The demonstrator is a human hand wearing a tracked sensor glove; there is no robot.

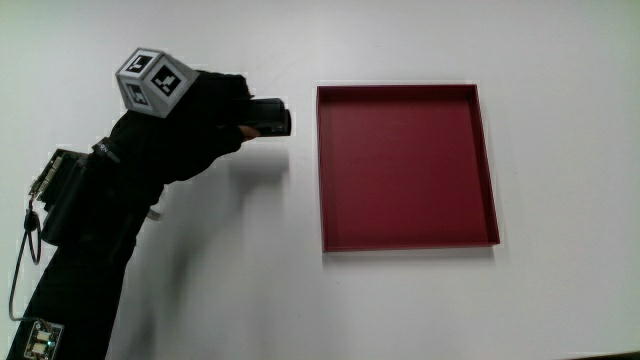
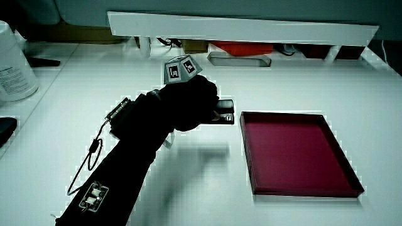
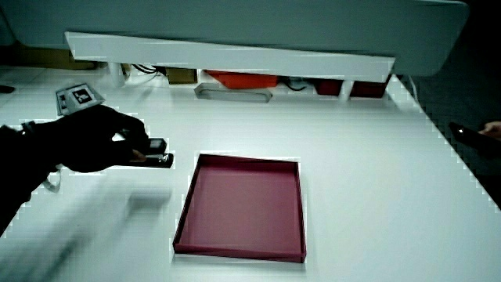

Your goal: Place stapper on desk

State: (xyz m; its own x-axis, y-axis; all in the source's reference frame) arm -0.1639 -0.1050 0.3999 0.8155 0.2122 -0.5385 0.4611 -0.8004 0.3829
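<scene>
A small black stapler [image 1: 268,117] is in the grasp of the gloved hand [image 1: 205,115], held just above the white table beside the dark red tray [image 1: 406,238]. Its shadow lies on the table under it. In both side views the stapler [image 2: 224,112] [image 3: 156,153] sticks out past the fingers toward the tray [image 2: 298,186] [image 3: 235,249]. The hand [image 2: 188,100] [image 3: 102,139] carries a patterned cube [image 1: 153,82] on its back. The tray holds nothing.
A low white partition [image 2: 242,28] runs along the table's edge farthest from the person, with cables and small items under it. A white container [image 2: 14,66] stands at the table's edge in a side view. A cabled device [image 1: 55,190] is strapped to the forearm.
</scene>
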